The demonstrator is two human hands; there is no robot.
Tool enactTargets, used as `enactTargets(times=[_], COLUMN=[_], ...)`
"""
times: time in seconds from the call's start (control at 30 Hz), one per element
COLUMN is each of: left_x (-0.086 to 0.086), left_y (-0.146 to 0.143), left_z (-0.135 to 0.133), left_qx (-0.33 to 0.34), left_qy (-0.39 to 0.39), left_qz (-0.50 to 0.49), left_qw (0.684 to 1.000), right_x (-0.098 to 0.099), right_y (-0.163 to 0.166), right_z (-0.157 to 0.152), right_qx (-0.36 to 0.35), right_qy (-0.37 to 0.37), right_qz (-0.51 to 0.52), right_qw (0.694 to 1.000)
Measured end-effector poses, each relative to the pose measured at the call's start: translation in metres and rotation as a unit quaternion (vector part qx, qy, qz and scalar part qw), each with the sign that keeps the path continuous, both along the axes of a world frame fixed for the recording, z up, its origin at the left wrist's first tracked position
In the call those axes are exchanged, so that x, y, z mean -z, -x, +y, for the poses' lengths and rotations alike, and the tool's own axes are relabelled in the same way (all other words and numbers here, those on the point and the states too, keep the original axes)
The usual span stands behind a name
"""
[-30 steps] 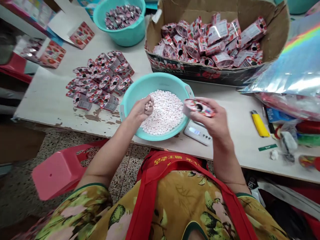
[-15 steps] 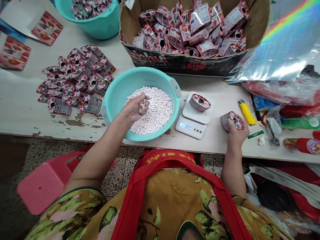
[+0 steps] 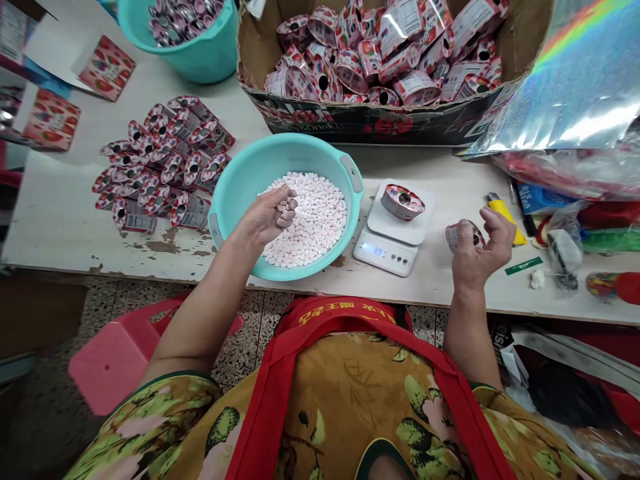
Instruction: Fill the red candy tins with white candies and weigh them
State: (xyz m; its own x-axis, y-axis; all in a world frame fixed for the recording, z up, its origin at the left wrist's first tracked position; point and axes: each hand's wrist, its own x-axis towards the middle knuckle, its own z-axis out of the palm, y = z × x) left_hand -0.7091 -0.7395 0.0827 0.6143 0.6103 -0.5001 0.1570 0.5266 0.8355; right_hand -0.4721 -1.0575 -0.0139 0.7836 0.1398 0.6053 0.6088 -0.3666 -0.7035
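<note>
My left hand (image 3: 273, 217) is over the turquoise basin (image 3: 233, 180), its fingers curled around a few small white candies. A heap of the same candies (image 3: 310, 223) lies in the basin below it. On the white digital scale (image 3: 383, 253), with its display lit, rests an oval strawberry-printed container (image 3: 403, 201) with a round hole in its top. Another such container (image 3: 453, 237) stands on the table to the right of the scale. My right hand (image 3: 480, 250) is at this one, thumb and fingers spread apart and partly hiding it.
Many similar containers (image 3: 160, 163) stand grouped left of the basin. More fill a cardboard box (image 3: 350, 123) behind. A second turquoise tub (image 3: 200, 60) holds small metallic pieces. A yellow cutter (image 3: 505, 213) and a candy-filled tube (image 3: 605, 285) lie at the right.
My right hand has loosened its fingers from the container at the right, which stays on the table. My left hand stays over the basin, still closed. The view has shifted slightly.
</note>
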Motion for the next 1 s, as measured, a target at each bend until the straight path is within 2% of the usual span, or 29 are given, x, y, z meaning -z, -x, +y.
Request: enactTargets(times=[0.1, 0.17, 0.33, 0.67, 1.0], left_x=[0.004, 0.005, 0.003, -0.002, -0.002], left_y=[0.004, 0.005, 0.008, 0.022, 0.035], left_z=[0.0, -0.002, -0.009, -0.01, -0.027], left_qx=[-0.017, -0.001, 0.03, 0.003, -0.049], left_qy=[-0.007, -0.007, -0.009, -0.052, -0.061], left_qz=[-0.023, -0.024, -0.025, -0.029, -0.055], left_qw=[1.0, 1.0, 0.999, 0.998, 0.995], right_x=[0.001, 0.004, 0.006, 0.012, 0.016], right_y=[0.006, 0.007, 0.005, 0.001, -0.004], right_z=[0.027, 0.045, 0.073, 0.076, 0.082], right_qx=[-0.079, -0.116, -0.142, -0.156, -0.155], right_qy=[0.027, 0.069, 0.131, 0.15, 0.153], right_qz=[0.044, 0.075, 0.082, 0.091, 0.094], right_qw=[0.996, 0.988, 0.978, 0.972, 0.971])
